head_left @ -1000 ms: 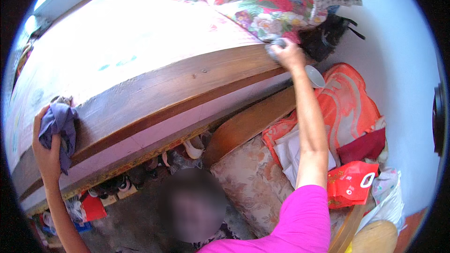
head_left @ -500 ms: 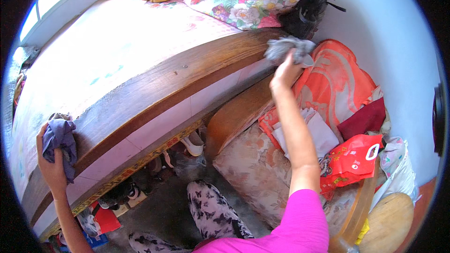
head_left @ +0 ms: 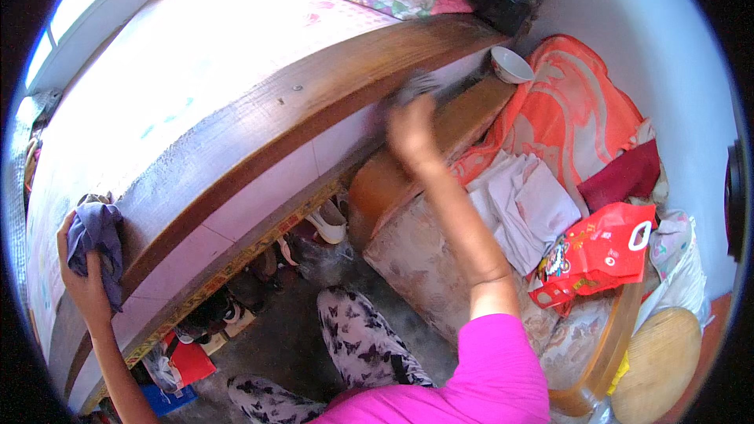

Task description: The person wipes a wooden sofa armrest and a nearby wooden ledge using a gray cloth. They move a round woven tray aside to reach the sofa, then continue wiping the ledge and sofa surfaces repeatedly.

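My left hand (head_left: 85,279) is closed around a crumpled bluish-purple cloth (head_left: 96,239), resting against the left end of the wooden bed rail (head_left: 243,129). Farther right, my right hand (head_left: 411,135) is at the front edge of that rail, above the wooden sofa arm (head_left: 463,122). A grey cloth (head_left: 416,86) shows at its fingers, smeared by motion. Dust or wear dulls parts of the rail's top. Beyond my right hand, a white bowl (head_left: 511,65) sits tilted at the far end of the sofa arm.
An orange patterned blanket (head_left: 577,102), white folded cloth (head_left: 525,204), dark red cloth (head_left: 624,175) and red bag (head_left: 601,251) lie on the floral sofa (head_left: 424,267). A round wooden board (head_left: 658,365) leans at the lower right. Shoes (head_left: 328,221) lie under the bed.
My right hand has swept left and slightly nearer along the rail with the grey cloth, uncovering the bowl. My left hand stays on its cloth. The view has shifted slightly.
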Demonstrator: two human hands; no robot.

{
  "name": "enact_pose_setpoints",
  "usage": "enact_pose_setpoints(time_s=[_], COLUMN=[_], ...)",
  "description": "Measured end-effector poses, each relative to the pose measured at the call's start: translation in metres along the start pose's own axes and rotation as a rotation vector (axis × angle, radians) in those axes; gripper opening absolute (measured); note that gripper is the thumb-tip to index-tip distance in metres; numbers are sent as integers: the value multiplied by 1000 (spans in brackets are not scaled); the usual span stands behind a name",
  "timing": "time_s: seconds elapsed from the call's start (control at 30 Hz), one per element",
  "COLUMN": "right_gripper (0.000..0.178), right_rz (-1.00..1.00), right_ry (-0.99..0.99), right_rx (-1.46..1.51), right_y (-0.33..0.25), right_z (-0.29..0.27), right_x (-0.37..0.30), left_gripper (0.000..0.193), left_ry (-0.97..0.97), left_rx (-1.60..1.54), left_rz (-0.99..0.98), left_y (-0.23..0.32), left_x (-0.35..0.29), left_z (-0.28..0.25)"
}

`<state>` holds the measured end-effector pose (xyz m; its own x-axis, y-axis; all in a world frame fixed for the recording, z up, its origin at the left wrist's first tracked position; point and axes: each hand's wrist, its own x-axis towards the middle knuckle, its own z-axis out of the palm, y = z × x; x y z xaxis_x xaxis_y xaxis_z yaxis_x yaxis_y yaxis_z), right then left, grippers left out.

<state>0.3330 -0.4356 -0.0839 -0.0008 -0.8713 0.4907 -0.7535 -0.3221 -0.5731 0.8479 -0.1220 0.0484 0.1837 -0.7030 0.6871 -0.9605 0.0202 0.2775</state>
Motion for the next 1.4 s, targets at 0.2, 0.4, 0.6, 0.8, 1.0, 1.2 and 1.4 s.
enact_pose_setpoints(time_s=[0.2,0.4,0.6,0.8,1.0,1.2,1.4], right_gripper=[68,63,69,70,41,53,45], right_rz=[-142,16,272,275,7,-434,-61], right_ry=[-204,415,459,21,-107,-219,150], right_rx=[580,741,156,-556,-372,-114,372], right_y=[-123,-38,149,137,-44,-146,-69], right_z=[21,-38,-115,-66,-23,36,-16], right_x=[-131,-47,124,87,-40,-150,-98], left_gripper=[51,50,49,49,48,50,49], left_ry=[-23,10,9,-7,5,-1,37], left_rx=[-65,33,20,58,87,-76,13], left_rz=[-31,18,60,14,28,8,11], left_y=[6,-3,5,1,0,3,-2], left_x=[6,0,2,-3,-1,6,3], left_z=[8,2,7,0,4,15,14])
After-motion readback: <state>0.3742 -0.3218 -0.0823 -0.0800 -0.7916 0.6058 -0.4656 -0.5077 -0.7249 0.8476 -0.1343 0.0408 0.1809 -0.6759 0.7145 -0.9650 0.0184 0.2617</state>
